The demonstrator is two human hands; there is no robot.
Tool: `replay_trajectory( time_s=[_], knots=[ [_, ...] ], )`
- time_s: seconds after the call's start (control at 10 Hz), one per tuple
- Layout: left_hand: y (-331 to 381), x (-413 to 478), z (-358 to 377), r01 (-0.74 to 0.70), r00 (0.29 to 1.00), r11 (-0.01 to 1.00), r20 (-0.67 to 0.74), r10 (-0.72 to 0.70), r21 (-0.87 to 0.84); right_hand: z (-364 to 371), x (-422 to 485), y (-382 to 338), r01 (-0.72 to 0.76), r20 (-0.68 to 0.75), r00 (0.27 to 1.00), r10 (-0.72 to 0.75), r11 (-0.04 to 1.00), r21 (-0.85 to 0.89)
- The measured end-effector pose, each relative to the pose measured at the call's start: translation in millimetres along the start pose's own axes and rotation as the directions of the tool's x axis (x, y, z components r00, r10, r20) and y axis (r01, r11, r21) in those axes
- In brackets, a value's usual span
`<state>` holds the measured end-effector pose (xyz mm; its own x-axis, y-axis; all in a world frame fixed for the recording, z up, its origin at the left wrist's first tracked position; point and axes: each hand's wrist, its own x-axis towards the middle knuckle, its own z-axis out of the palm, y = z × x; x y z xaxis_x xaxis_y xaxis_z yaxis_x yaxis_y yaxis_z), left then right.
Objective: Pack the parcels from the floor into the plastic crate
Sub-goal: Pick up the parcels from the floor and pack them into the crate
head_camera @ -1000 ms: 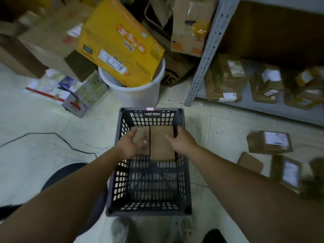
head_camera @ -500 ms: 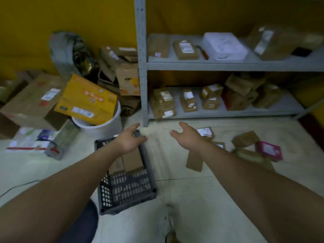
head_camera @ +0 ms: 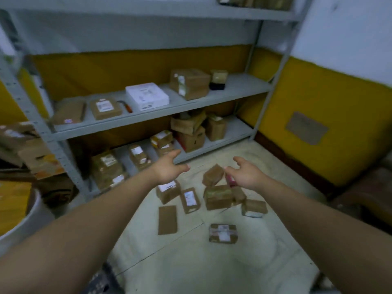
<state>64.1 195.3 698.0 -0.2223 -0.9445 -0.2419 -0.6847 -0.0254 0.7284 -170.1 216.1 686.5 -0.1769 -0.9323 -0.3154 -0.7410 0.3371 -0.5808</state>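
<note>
Several brown cardboard parcels lie scattered on the pale tiled floor: a flat one (head_camera: 167, 220), a labelled one (head_camera: 190, 200), a bigger box (head_camera: 218, 197), a tilted box (head_camera: 212, 174), one with a white label (head_camera: 222, 233) nearest me. My left hand (head_camera: 168, 170) is open, stretched out above the labelled box (head_camera: 168, 190). My right hand (head_camera: 247, 174) is open too, hovering just right of the tilted box and over a pink parcel (head_camera: 230, 181). Neither hand touches a parcel. Only a dark corner of the plastic crate (head_camera: 99, 282) shows at the bottom left.
A grey metal shelf rack (head_camera: 148, 111) with more boxes stands behind the pile. A yellow wall (head_camera: 339, 115) closes the right side. A white bucket (head_camera: 23, 228) with a yellow box sits at the far left, and brown cartons (head_camera: 369, 198) lie at the right.
The view has swung right, away from the crate and onto the floor pile. Both hands left the parcels in the crate and now reach out empty over the floor parcels.
</note>
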Motion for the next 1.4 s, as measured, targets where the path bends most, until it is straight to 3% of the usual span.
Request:
replay_trajectory(
  time_s=[0.3,0.7,0.9,1.0,1.1,1.4],
  knots=[
    [106,82,113,-0.035,0.979,0.999,0.204,0.027,0.034,-110,43,136,-0.184,-0.097,0.977,0.19,0.981,0.065],
    [61,249,175,0.146,0.95,0.989,0.285,-0.131,-0.031,-90,190,185,-0.288,0.044,0.957,0.287,0.957,0.042],
    [-25,323,234,0.309,0.903,0.951,0.314,-0.292,-0.004,-14,274,226,-0.314,0.222,0.925,0.307,0.95,-0.004],
    [-85,351,283,0.381,0.87,0.925,0.342,-0.355,-0.008,56,326,281,-0.324,0.286,0.908,0.306,0.946,0.019],
    [-146,377,338,0.453,0.85,0.89,0.321,-0.417,-0.043,128,373,332,-0.339,0.346,0.872,0.345,0.937,-0.079],
    [-335,429,544,0.617,0.745,0.786,0.351,-0.568,-0.037,338,472,497,-0.436,0.426,0.799,0.425,0.897,-0.078]
  ],
)
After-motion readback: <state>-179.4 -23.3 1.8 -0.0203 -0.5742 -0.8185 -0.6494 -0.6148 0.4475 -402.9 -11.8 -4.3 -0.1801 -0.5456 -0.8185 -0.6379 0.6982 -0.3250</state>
